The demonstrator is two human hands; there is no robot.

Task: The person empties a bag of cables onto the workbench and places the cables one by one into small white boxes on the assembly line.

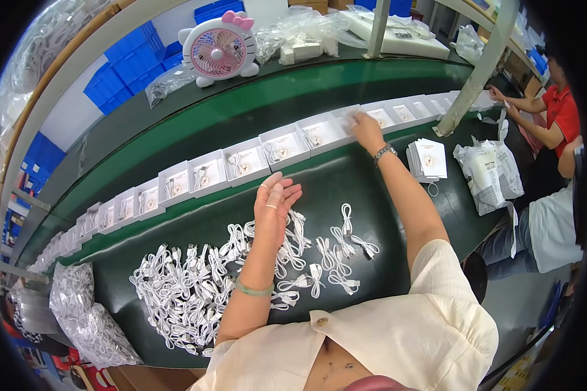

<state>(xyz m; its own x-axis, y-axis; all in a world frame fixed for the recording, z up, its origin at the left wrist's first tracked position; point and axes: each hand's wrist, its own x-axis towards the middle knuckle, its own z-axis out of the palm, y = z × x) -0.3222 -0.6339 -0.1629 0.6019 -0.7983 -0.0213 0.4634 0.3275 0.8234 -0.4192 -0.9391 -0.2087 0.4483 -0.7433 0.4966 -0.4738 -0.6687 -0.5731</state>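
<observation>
A row of white open boxes (284,144) runs along the belt, several holding a printed card and a coiled white cable. My right hand (366,129), with a watch on its wrist, reaches over a box in the middle of the row; its fingertips are blurred and what they hold cannot be made out. My left hand (279,201) hovers just in front of the row, palm turned up, fingers apart and nothing in them. Light bands circle some of its fingers. Below it spreads a big pile of bundled white USB cables (182,293), with several loose ones (346,247) to the right.
A stack of printed cards (427,160) and a white plastic bag (489,173) lie to the right. Bagged cables (88,313) sit at the left. A pink fan (220,49) stands behind the belt, near a slanted post (479,72). Another person in red (561,114) works at far right.
</observation>
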